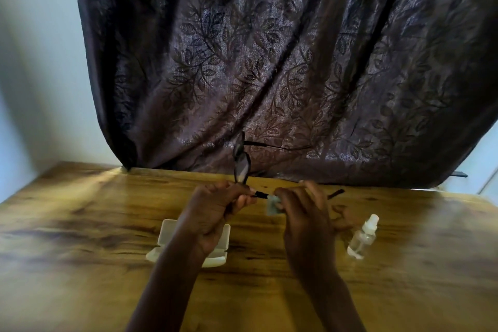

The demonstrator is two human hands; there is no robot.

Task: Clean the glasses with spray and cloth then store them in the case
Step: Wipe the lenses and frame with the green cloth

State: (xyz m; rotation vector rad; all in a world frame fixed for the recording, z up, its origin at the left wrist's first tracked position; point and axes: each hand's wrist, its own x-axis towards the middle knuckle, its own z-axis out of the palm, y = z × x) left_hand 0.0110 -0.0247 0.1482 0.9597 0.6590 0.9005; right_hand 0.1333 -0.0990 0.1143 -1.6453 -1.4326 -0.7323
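Left grip: left hand (215, 207) is curled tight round the glasses (241, 163) at the lower hinge, with the lenses rising above the fist.
Right grip: right hand (301, 213) pinches the cloth (271, 205) round the lower temple, just right of the left fist.
Axis: that temple runs sideways through both grips, and its tip pokes out past the right hand.
Room: likely a wipe outward to the right, where the way is open.
Below: case (167, 237) lies under the left wrist and spray bottle (362, 237) lower right, both on the table (80, 224).

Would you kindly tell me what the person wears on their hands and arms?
Nothing shows: the left hand and right hand are ungloved, and the left forearm and right forearm are sleeveless, with no watch or bracelet. Blur hides any ring.
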